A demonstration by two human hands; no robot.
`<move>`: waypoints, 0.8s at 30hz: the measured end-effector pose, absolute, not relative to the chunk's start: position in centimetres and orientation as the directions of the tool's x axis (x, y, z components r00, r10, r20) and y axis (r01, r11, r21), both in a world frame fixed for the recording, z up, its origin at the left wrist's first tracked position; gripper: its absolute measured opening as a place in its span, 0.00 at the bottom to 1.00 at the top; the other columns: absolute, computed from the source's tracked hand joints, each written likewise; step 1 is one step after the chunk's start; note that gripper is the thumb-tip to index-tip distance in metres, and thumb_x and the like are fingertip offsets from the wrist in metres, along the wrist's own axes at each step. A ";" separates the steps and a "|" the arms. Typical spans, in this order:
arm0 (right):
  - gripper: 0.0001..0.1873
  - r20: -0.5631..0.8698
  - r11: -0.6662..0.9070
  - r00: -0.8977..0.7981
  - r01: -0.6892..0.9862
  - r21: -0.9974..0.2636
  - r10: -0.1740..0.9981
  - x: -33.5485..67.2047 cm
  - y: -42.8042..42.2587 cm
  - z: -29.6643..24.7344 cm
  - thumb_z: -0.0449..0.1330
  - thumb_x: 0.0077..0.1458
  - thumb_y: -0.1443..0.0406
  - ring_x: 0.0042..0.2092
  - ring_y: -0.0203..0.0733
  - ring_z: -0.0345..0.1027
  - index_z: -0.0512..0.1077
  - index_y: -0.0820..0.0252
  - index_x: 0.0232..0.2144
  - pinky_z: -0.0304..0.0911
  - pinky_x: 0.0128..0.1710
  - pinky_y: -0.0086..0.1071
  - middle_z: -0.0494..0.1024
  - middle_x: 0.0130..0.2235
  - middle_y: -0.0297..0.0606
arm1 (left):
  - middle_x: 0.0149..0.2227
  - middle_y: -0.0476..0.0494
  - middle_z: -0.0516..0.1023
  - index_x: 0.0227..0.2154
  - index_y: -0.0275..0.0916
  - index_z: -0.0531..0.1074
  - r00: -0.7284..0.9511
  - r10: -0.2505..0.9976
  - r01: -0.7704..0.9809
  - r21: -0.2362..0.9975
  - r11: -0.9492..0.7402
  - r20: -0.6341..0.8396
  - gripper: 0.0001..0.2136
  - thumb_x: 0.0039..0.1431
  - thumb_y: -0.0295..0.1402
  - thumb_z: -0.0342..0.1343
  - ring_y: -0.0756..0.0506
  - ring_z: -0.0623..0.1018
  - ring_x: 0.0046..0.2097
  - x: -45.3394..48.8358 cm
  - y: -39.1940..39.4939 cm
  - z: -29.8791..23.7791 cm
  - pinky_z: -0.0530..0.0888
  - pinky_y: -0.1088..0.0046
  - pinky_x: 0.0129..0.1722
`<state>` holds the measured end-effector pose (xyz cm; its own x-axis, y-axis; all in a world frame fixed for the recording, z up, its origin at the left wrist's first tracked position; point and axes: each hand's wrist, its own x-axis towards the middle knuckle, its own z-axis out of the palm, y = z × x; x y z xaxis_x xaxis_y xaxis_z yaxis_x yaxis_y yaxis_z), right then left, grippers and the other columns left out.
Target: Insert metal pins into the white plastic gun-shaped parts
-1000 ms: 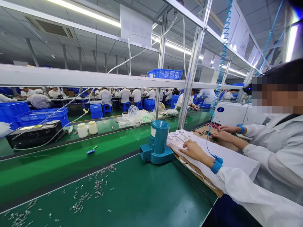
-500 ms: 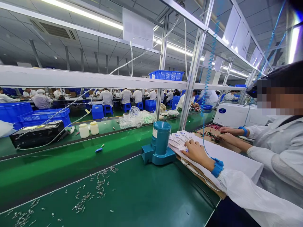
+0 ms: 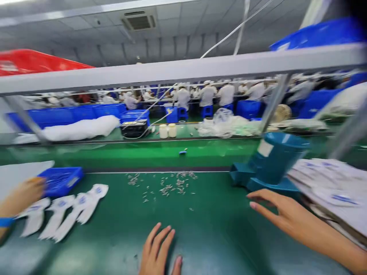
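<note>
My left hand (image 3: 157, 252) is low in the middle, over the green tabletop (image 3: 212, 236), with fingers spread and nothing in it. To the right, my right hand (image 3: 282, 214) reaches in with thumb and forefinger apart, and no object shows between them. It is nearest to a teal plastic blower-like housing (image 3: 275, 158), just in front of its base; whether they touch I cannot tell. Small silvery metal parts (image 3: 169, 187) lie scattered on the tabletop beyond my hands.
At left, a co-worker's blurred hand (image 3: 25, 194) is at a blue tray (image 3: 61, 181), near several white printed pieces (image 3: 82, 204). More white pieces (image 3: 329, 179) are stacked at right. A green conveyor belt (image 3: 137, 154) runs behind, carrying a small blue item (image 3: 182, 152).
My view has swung left, so the co-worker at right is out of frame. Both my hands have come into view. The co-worker's hand on the right-hand stack is no longer visible.
</note>
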<state>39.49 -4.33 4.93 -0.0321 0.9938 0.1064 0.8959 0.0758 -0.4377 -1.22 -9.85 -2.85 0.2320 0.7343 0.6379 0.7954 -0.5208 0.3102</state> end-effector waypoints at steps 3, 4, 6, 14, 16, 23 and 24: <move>0.23 0.007 0.226 -0.273 0.783 -0.580 0.962 31.3 -1.7 3.1 0.50 0.62 0.48 0.50 0.54 0.73 0.72 0.49 0.52 0.69 0.49 0.46 0.76 0.54 0.43 | 0.53 0.41 0.77 0.54 0.44 0.70 0.224 0.733 0.850 0.239 -0.470 0.642 0.16 0.63 0.31 0.53 0.39 0.72 0.59 -2.3 -10.6 -2.0 0.76 0.59 0.53; 0.24 0.026 0.280 -0.328 0.758 -0.589 0.944 28.9 -1.0 2.5 0.50 0.62 0.49 0.52 0.54 0.72 0.71 0.50 0.54 0.68 0.51 0.46 0.75 0.55 0.44 | 0.53 0.41 0.77 0.53 0.44 0.70 0.216 0.742 0.871 0.219 -0.440 0.635 0.16 0.63 0.31 0.53 0.39 0.73 0.59 -2.9 -10.8 -1.5 0.77 0.60 0.52; 0.24 0.072 0.382 -0.419 0.727 -0.571 0.905 25.0 0.1 1.6 0.51 0.62 0.50 0.53 0.54 0.71 0.70 0.52 0.54 0.67 0.53 0.46 0.74 0.55 0.46 | 0.52 0.40 0.77 0.52 0.43 0.70 0.201 0.757 0.899 0.189 -0.394 0.621 0.16 0.62 0.30 0.53 0.40 0.74 0.57 -4.2 -11.3 -0.6 0.78 0.61 0.51; 0.16 0.051 0.506 -0.554 0.714 -0.483 0.831 21.9 1.1 0.2 0.45 0.63 0.60 0.35 0.46 0.74 0.71 0.53 0.34 0.68 0.36 0.39 0.75 0.38 0.42 | 0.45 0.42 0.80 0.45 0.44 0.73 0.139 0.823 0.900 0.276 -0.337 0.550 0.11 0.64 0.28 0.50 0.42 0.77 0.52 -6.7 -14.0 -1.0 0.78 0.63 0.51; 0.14 0.032 0.469 -0.527 0.725 -0.504 0.850 22.6 1.2 0.2 0.47 0.61 0.59 0.35 0.47 0.74 0.72 0.52 0.37 0.69 0.35 0.39 0.75 0.41 0.43 | 0.45 0.42 0.79 0.45 0.44 0.73 0.145 0.836 0.905 0.270 -0.328 0.529 0.10 0.64 0.28 0.51 0.42 0.77 0.53 -6.6 -14.3 -1.0 0.78 0.63 0.51; 0.14 -0.020 0.436 -0.523 0.730 -0.527 0.852 24.1 1.5 -0.4 0.49 0.59 0.55 0.31 0.49 0.71 0.71 0.50 0.30 0.67 0.31 0.42 0.76 0.36 0.44 | 0.55 0.41 0.74 0.52 0.44 0.70 0.001 0.941 0.968 0.235 -0.086 0.338 0.14 0.65 0.32 0.50 0.39 0.71 0.60 -7.8 -13.4 0.7 0.74 0.54 0.56; 0.15 -0.006 0.435 -0.521 0.719 -0.542 0.854 24.1 1.5 -0.5 0.48 0.59 0.53 0.32 0.49 0.71 0.71 0.50 0.31 0.68 0.32 0.42 0.76 0.37 0.44 | 0.57 0.41 0.73 0.53 0.44 0.70 -0.034 0.945 0.974 0.224 -0.042 0.324 0.14 0.66 0.33 0.50 0.38 0.69 0.62 -8.2 -13.1 0.6 0.73 0.53 0.57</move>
